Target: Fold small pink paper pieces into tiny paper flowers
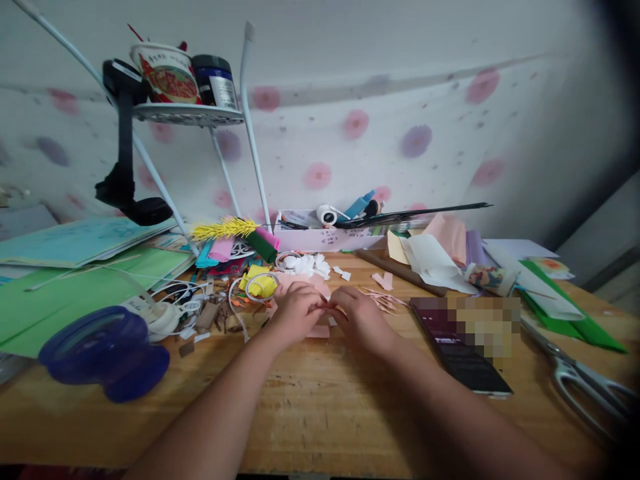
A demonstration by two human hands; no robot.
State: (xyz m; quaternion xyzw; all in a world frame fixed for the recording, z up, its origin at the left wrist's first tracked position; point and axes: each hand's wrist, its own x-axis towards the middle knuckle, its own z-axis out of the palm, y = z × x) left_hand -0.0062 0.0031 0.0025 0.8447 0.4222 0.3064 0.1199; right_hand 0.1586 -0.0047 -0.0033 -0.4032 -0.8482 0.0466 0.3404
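Note:
My left hand [299,310] and my right hand [359,313] meet over the middle of the table, fingertips pinched together. What they pinch is too small and hidden to make out. Pale pink crepe paper pieces [318,331] lie under and behind the fingers. To the right of my right hand is a bunch of thin twisted pink paper strips [384,301], with a cut pink piece [383,281] behind it. White crumpled paper bits [305,265] and yellow paper [260,281] lie beyond my left hand.
A phone [460,353] and large scissors [575,373] lie at right. At left are a blue plastic container [107,353], cables and green sheets [75,287]. Behind stand a white rack [190,115] and a long box [320,240]; a brown stick [400,272] lies near rolled papers.

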